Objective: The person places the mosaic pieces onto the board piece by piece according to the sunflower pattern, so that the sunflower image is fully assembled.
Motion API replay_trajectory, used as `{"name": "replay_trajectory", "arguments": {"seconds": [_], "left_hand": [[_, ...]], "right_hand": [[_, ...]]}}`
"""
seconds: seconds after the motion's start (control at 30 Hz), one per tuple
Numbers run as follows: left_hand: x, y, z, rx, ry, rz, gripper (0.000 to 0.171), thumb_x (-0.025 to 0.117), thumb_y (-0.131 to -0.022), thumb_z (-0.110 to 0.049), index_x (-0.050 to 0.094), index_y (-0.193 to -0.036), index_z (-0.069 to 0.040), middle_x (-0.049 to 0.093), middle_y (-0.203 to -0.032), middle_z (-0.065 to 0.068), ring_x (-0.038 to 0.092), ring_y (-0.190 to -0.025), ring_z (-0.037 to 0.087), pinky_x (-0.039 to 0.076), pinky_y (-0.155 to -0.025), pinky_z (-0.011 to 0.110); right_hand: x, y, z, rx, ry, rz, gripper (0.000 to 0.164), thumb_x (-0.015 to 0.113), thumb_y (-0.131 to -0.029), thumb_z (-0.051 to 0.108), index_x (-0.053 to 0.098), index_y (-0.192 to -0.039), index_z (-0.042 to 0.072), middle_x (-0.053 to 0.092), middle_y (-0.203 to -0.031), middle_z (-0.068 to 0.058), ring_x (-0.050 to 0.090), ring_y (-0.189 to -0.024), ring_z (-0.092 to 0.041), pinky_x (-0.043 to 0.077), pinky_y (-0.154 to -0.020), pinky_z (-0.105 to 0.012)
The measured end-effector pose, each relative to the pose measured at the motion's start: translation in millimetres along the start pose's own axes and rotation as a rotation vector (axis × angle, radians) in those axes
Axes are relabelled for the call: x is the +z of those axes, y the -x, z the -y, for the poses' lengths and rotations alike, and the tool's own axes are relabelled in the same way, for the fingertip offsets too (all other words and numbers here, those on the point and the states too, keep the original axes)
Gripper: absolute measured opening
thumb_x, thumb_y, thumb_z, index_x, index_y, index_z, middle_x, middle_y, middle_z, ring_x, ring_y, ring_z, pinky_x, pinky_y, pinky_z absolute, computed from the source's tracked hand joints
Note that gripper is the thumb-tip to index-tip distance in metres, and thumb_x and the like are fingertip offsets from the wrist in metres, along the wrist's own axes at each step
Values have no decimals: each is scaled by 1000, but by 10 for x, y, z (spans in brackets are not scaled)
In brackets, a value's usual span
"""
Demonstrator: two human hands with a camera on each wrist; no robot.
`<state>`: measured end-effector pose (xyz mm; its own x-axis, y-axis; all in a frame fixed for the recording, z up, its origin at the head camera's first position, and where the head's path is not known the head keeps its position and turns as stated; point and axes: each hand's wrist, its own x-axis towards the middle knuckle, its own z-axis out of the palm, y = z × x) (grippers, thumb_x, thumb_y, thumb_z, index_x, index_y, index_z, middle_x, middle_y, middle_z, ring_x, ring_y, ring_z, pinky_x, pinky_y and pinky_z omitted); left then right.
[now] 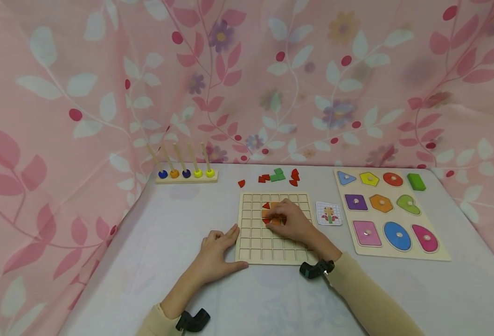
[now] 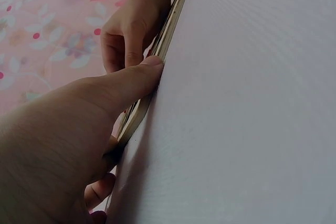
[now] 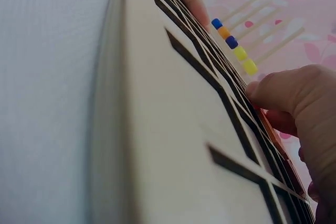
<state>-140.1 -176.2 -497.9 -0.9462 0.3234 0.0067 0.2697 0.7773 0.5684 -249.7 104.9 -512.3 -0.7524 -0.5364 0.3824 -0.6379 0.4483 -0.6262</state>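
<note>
Grid board (image 1: 251, 257): pale matt wood, smooth along the rim
Red pieces (image 1: 266, 205): smooth, painted-looking from here
Bench (image 1: 125, 270): white cloth over it, matt
Curtain (image 1: 251, 93): printed cloth, softly creased
Peg rack (image 1: 188, 180): bare matt wood
Picture card (image 1: 329, 214): paper, by the look of it
Sleeves (image 1: 368, 294): matt cloth

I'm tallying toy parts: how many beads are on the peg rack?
5, on the wooden peg rack: from the head view's left, a blue bead, an orange bead, a dark bead, a yellow bead and a second yellow bead. None looks hidden.

Board (image 1: 267, 242) from above (head), close and edge-on from wrists
</note>
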Motion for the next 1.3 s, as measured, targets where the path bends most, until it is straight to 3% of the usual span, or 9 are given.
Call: {"name": "replay_trajectory", "arguments": {"seconds": [0.2,0.53,0.8,0.93,1.07,1.2,1.3], "left_hand": [[0,-3,-1,1,0,1,98,87,-82,-55,47,-160,-11,41,-168,1,45,-128,27,34,-102,51],[3,-3,13,8,-4,-2,98,87,-82,-57,47,-160,-11,41,-168,0,44,-128,27,34,-99,48],[2,2,11,5,11,2,98,87,-82,-55,47,-160,-12,40,-169,0,44,-130,27,33,-102,50],[7,-4,18,6,7,0,99,88,-82,-56,47,-160,-12,40,-168,0,44,-128,26,33,-100,48],[18,-9,27,8,-1,-2,99,88,-81,-56,48,-160,-12,40,-168,1,44,-126,25,34,-98,47],[26,-8,30,3,0,-1,99,88,-81,-56,47,-160,-12,40,-169,0,44,-126,25,33,-99,48],[28,-9,27,3,2,-3,99,88,-81,-55,47,-160,-12,40,-169,1,44,-126,26,33,-100,49]], "right_hand": [[-17,-12,15,-34,64,44,16,85,-88,17,84,-105,17,73,-103,4,51,-96,-15,45,-81,-36],[-21,-28,23,-73,99,69,15,84,-89,14,85,-103,16,73,-104,1,52,-98,-18,48,-84,-38],[-42,-33,44,-104,47,9,17,84,-87,12,84,-104,12,73,-105,-2,53,-100,-19,48,-81,-38],[-169,-89,58,-55,-40,-93,19,81,-91,8,82,-110,6,75,-108,-6,58,-105,-24,50,-85,-42],[-393,-123,50,44,-88,-207,23,78,-93,2,80,-116,3,77,-113,-13,59,-109,-32,50,-90,-54],[-592,-80,-8,175,-84,-231,25,77,-95,6,78,-120,2,76,-119,-16,59,-109,-35,49,-90,-59],[-687,-46,-88,244,-51,-225,28,78,-97,11,77,-123,2,76,-119,-15,59,-106,-35,47,-89,-53]]}}
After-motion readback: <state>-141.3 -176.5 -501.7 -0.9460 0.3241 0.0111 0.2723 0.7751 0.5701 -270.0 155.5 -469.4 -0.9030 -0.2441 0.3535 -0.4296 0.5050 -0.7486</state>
